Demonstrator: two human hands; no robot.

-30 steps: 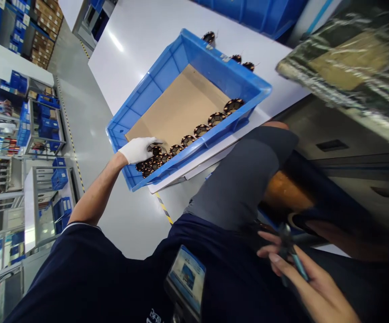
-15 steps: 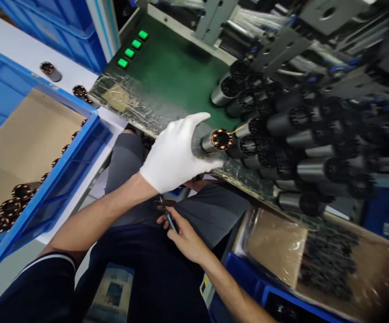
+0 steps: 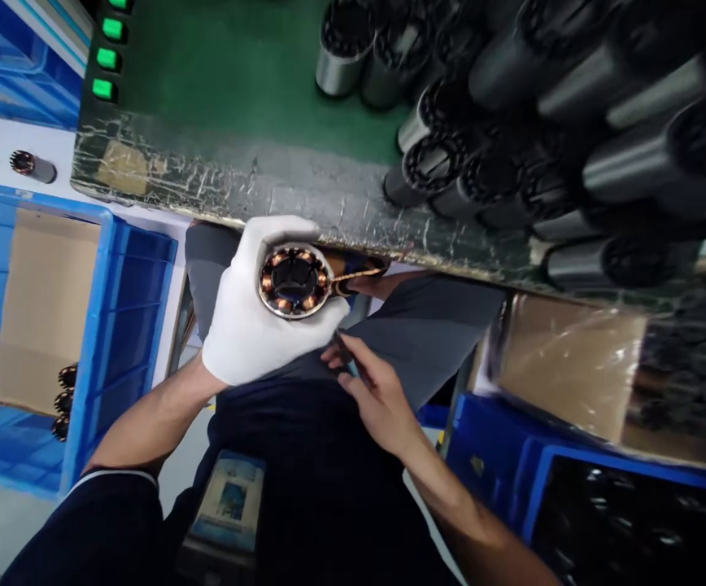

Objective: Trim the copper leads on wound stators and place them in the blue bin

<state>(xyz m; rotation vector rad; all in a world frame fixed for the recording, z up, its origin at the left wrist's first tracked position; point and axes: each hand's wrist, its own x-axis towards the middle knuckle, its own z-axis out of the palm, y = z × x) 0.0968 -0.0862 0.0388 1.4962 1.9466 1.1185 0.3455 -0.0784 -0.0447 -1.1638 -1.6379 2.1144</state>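
Note:
My left hand (image 3: 255,317), in a white glove, is wrapped round a metal cylinder with copper windings (image 3: 295,281). Its open wound end faces up, and a twisted copper wire sticks out to the right. Just below and right of it, my bare right hand (image 3: 377,391) holds a slim dark tool (image 3: 346,354) with a bluish handle, partly hidden by the fingers. The tool's tip is close to the thumb of the glove. Both hands are over my lap, in front of the bench's near edge.
A green bench (image 3: 237,73) carries many dark metal cylinders (image 3: 432,163) at the right. Left stands a blue crate (image 3: 88,350) with cardboard and several wound parts; one cylinder (image 3: 34,166) lies behind it. At the lower right are a plastic-wrapped box (image 3: 566,366) and a blue bin (image 3: 542,496).
My left hand has closed round the wound cylinder and brought it off the bench toward me. My right hand has moved up and right with the tool, nearer the glove. The view has shifted.

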